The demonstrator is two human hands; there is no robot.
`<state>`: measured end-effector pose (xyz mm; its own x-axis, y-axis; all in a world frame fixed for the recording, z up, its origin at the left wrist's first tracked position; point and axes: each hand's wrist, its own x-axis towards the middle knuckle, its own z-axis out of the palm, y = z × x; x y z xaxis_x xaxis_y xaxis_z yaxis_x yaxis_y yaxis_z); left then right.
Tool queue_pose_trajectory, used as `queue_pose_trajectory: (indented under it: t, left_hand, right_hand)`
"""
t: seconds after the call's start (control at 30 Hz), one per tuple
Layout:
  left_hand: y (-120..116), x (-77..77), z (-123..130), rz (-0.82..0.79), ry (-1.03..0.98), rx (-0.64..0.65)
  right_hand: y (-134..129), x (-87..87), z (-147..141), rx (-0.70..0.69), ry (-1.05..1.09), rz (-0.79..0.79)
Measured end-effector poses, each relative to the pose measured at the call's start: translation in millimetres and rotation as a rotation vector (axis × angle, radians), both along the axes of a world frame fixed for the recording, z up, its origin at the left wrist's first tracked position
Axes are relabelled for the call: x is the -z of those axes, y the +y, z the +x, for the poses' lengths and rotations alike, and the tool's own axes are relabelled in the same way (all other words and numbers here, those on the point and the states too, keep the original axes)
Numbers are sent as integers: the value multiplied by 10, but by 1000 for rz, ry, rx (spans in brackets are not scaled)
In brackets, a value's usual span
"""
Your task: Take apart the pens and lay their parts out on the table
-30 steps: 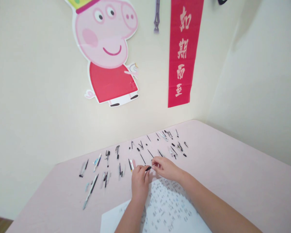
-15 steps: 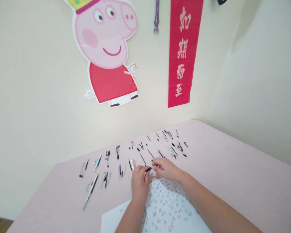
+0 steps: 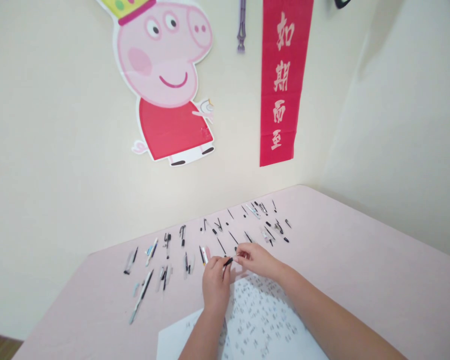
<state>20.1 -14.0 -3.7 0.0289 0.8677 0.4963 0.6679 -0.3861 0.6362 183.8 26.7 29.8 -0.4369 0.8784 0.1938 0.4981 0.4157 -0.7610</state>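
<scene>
My left hand is closed around a black pen, and only a short dark piece of it shows between the fingers. My right hand comes in from the right, its thumb and fingertips pinched together at the pen's other end. What those right fingertips grip is mostly hidden. Both hands are just above the top edge of a white sheet of paper covered in handwriting. Close beyond them lie a thin black refill and a pink and white pen piece.
Two rows of pens taken apart, with barrels, caps and refills, run across the pink table. A long grey and black pen lies at the left. A wall with a pig cutout and a red banner stands behind the table.
The black pen between my hands has tilted slightly and shifted a little left. Both hands stay in nearly the same place.
</scene>
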Motion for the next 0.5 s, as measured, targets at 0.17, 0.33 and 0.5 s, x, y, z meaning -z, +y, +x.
queue_pose_trajectory:
  t: [0.17, 0.33, 0.5]
  left_hand:
    - [10, 18, -17, -37, -62, -15]
    - [-17, -45, 3, -21, -81, -57]
    - [-24, -45, 6, -11, -88, -37]
  right_hand:
    - [12, -71, 72, 42, 45, 3]
    - [-34, -162, 144, 53, -37, 63]
    - [97, -55, 348, 168, -115, 159]
